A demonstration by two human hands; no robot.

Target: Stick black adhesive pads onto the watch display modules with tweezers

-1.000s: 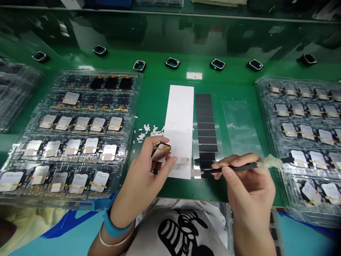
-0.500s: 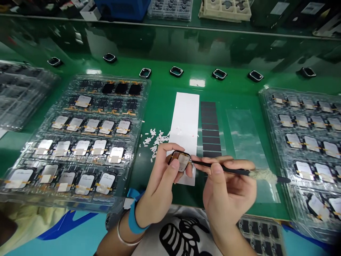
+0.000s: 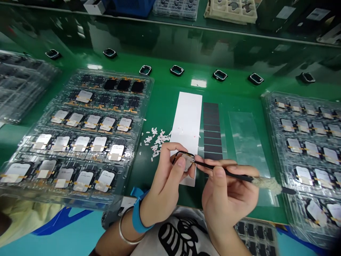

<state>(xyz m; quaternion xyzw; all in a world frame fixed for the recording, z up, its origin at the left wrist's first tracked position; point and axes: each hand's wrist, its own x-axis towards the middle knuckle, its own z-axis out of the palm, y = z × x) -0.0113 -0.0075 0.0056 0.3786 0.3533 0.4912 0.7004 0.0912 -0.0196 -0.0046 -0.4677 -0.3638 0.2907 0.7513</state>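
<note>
My left hand [image 3: 166,183] pinches a small watch screen module [image 3: 188,164] between thumb and fingers, its silvery back turned up and its dark rim showing. In my right hand [image 3: 229,193] lies a pair of black tweezers [image 3: 238,176], held like a pen, with pale wrapping around the rear part. The tweezer tips touch or nearly touch the module's right edge; the fingers partly hide it. Beneath both hands runs a white paper strip [image 3: 188,113]. Small white scraps [image 3: 160,138] lie scattered to its left.
Clear trays of screen modules stand at left [image 3: 137,142] and right [image 3: 271,142]. A strip of dark adhesive-looking pieces [image 3: 211,122] and a clear film sheet [image 3: 243,138] lie right of the paper. Several watch frames, one [image 3: 177,70] mid-row, line the back, below a shelf edge [image 3: 170,27].
The view has shifted slightly. My left hand has tilted the screen module a little, while the tweezers stay at its right edge. Both hands keep their hold.
</note>
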